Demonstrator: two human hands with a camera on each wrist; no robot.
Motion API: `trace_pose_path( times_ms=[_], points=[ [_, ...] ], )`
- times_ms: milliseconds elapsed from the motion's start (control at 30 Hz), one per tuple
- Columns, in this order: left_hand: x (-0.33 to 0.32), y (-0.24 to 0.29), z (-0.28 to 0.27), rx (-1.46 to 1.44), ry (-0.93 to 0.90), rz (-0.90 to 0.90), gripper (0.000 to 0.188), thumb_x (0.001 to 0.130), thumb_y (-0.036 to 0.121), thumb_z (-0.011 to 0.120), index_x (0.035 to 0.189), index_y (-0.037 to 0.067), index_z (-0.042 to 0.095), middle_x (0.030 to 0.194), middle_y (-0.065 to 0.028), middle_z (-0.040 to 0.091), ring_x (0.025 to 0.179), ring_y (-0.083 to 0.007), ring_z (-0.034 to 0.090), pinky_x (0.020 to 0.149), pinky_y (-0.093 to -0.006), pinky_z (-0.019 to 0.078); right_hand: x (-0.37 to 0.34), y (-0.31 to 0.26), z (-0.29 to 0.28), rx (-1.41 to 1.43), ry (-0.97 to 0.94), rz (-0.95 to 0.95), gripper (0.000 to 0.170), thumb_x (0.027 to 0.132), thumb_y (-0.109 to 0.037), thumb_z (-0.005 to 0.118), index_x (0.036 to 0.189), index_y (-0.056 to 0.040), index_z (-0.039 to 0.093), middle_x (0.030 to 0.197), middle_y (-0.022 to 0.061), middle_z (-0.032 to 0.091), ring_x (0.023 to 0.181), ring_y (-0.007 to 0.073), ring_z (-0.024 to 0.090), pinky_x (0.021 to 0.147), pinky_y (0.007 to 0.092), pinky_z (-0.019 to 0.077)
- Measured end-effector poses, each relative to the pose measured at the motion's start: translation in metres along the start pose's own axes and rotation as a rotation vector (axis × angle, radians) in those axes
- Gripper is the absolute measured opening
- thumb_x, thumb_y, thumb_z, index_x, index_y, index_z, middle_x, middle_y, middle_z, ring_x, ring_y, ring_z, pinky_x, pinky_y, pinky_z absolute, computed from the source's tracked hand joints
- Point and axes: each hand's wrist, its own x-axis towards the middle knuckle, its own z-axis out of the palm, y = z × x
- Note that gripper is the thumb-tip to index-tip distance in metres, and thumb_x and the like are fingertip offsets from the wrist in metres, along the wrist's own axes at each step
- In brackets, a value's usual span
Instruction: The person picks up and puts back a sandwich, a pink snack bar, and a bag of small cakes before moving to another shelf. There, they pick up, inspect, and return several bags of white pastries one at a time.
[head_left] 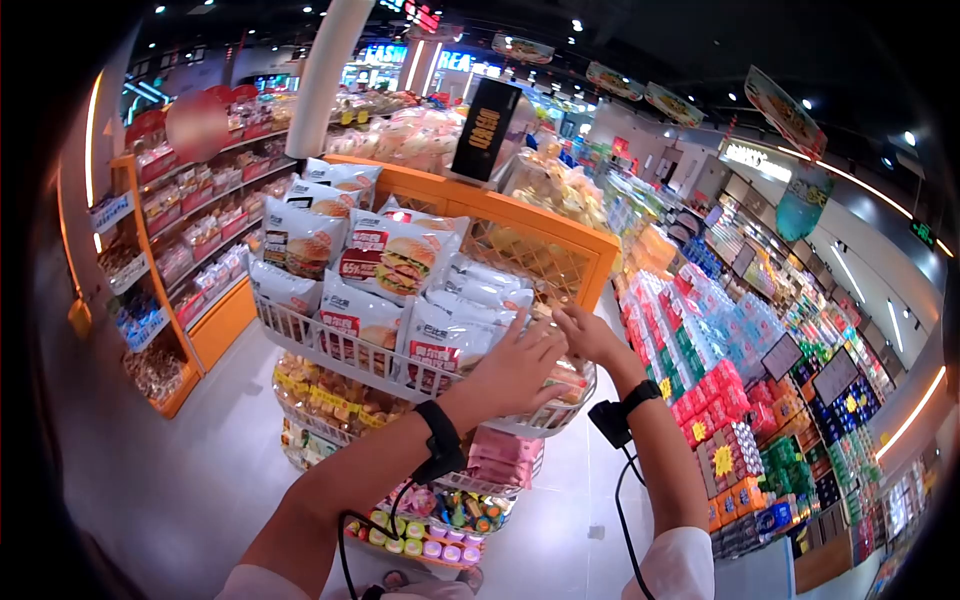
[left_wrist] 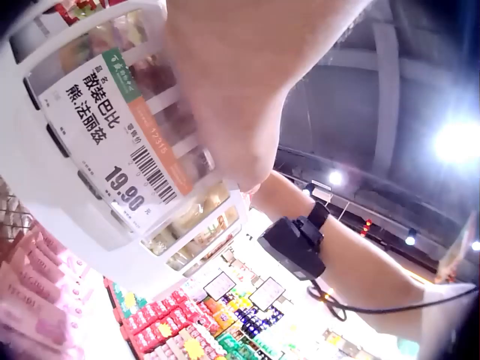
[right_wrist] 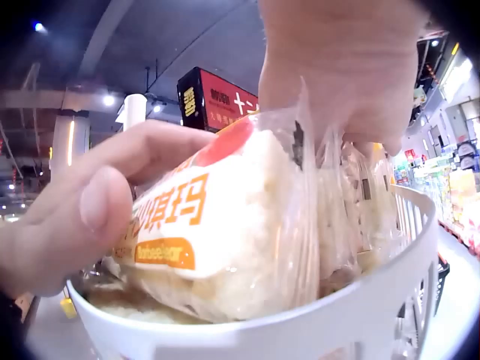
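Observation:
At the right end of the top basket [head_left: 470, 400], my left hand [head_left: 520, 365] holds a clear-wrapped sachima packet [right_wrist: 195, 217] with orange lettering. In the right wrist view, the left thumb [right_wrist: 105, 202] lies along the packet's near side, with a finger reaching behind it. My right hand [right_wrist: 341, 82] reaches down beside this packet, among other clear-wrapped packets [right_wrist: 360, 202]. Its fingertips are hidden behind the wrappers, and I cannot tell whether they grip one. White bags with burger pictures [head_left: 400, 255] fill the basket left of my hands.
An orange lattice panel [head_left: 520, 250] backs the basket. A price label [left_wrist: 112, 142] is fixed to the basket's outside. Lower baskets hold more packaged snacks [head_left: 335, 400]. Stacked drink packs [head_left: 715, 395] stand to the right, and orange shelves [head_left: 150, 290] to the left.

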Motion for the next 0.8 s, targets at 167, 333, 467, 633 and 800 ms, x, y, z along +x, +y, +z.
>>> trace_pose_path(
  times_ms=[167, 333, 467, 633, 800],
  points=[
    [-0.013, -0.007, -0.013, 0.022, 0.156, -0.043, 0.052, 0.092, 0.04, 0.06, 0.126, 0.001, 0.057, 0.13, -0.013, 0.059, 0.13, -0.033, 0.048, 0.115, -0.0584, 0.0236, -0.005, -0.006, -0.007, -0.059, -0.047, -0.005, 0.063, 0.097, -0.052, 0.053, 0.13, 0.0011, 0.055, 0.101, 0.0219, 0.07, 0.086, 0.0291, 0.071, 0.078, 0.0384, 0.0544],
    [-0.04, -0.043, -0.032, 0.101, 0.201, -0.152, 0.052, 0.094, 0.041, 0.058, 0.127, 0.001, 0.058, 0.133, -0.0143, 0.058, 0.131, -0.0336, 0.048, 0.115, -0.0568, 0.024, -0.023, -0.036, -0.011, -0.072, -0.017, -0.146, 0.054, 0.096, -0.046, 0.058, 0.122, 0.0006, 0.062, 0.109, 0.0233, 0.069, 0.1, 0.0328, 0.067, 0.087, 0.04, 0.0523],
    [-0.055, -0.073, -0.036, 0.2, 0.106, -0.188, 0.051, 0.097, 0.044, 0.052, 0.126, 0.002, 0.059, 0.131, -0.0156, 0.06, 0.13, -0.0334, 0.049, 0.115, -0.055, 0.0241, -0.033, -0.067, 0.011, -0.228, -0.02, -0.384, 0.045, 0.094, -0.037, 0.059, 0.115, 0.0028, 0.062, 0.11, 0.0239, 0.066, 0.105, 0.0416, 0.062, 0.093, 0.0436, 0.049],
    [-0.058, -0.08, -0.038, 0.103, 0.005, -0.22, 0.05, 0.099, 0.044, 0.05, 0.124, 0.002, 0.06, 0.128, -0.0153, 0.063, 0.126, -0.032, 0.053, 0.114, -0.0542, 0.0253, -0.052, -0.089, 0.05, -0.481, 0.05, -0.613, 0.044, 0.092, -0.039, 0.062, 0.116, -0.0016, 0.061, 0.117, 0.0214, 0.062, 0.117, 0.038, 0.056, 0.102, 0.0519, 0.0404],
    [-0.061, -0.084, -0.036, 0.009, 0.071, -0.226, 0.054, 0.096, 0.049, 0.054, 0.122, 0.002, 0.062, 0.129, -0.0146, 0.062, 0.125, -0.0316, 0.054, 0.113, -0.0549, 0.0264, -0.053, -0.103, 0.05, -0.605, 0.064, -0.578, 0.051, 0.085, -0.042, 0.071, 0.117, -0.0028, 0.063, 0.125, 0.0174, 0.062, 0.116, 0.0361, 0.058, 0.105, 0.0517, 0.0386]
  ],
)
